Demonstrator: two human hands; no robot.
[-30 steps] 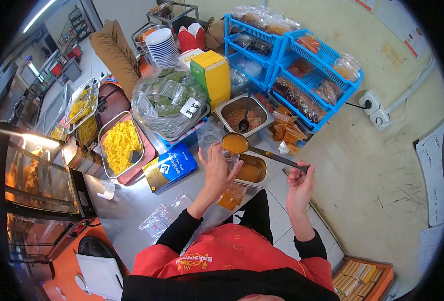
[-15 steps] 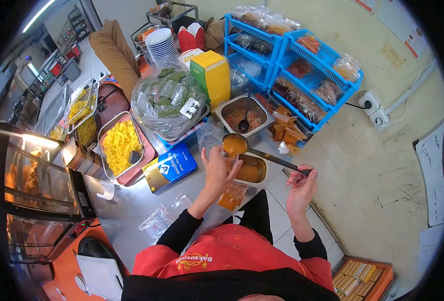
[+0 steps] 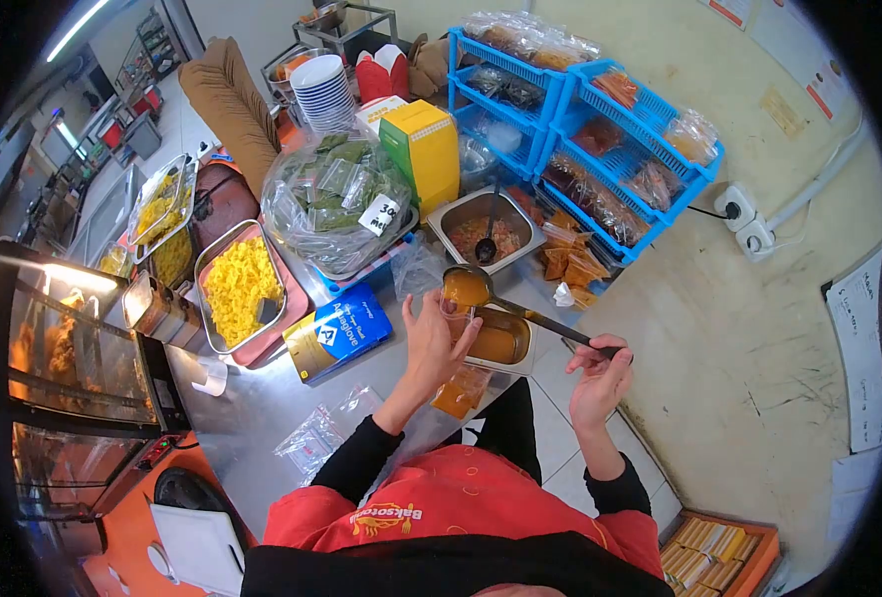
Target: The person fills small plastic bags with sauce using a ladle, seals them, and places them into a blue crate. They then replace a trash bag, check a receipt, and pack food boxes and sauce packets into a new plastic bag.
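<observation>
My right hand [image 3: 597, 386] grips the end of a ladle's dark handle. The ladle [image 3: 468, 288] holds orange-brown sauce, its bowl tilted toward my left hand [image 3: 431, 343]. Between that hand's thumb and fingers is a small clear plastic bag [image 3: 456, 310], its mouth beneath the ladle bowl and partly hidden by it. Just below the ladle stands a steel pan of the same sauce [image 3: 500, 336]. A filled bag of orange sauce [image 3: 461, 390] lies on the steel table by my left wrist.
Behind the sauce stands a steel pan of chopped food [image 3: 505, 234] with a black spoon. To the left are a blue glove box [image 3: 339, 333], a tray of yellow food [image 3: 242, 289] and a large bag of green packets [image 3: 336, 194]. Blue baskets [image 3: 635, 114] stand against the wall.
The ladle's handle end has shifted slightly right and down, and my right fingers have closed more around it. The ladle bowl is tipped more toward the bag. My left hand stays almost still.
</observation>
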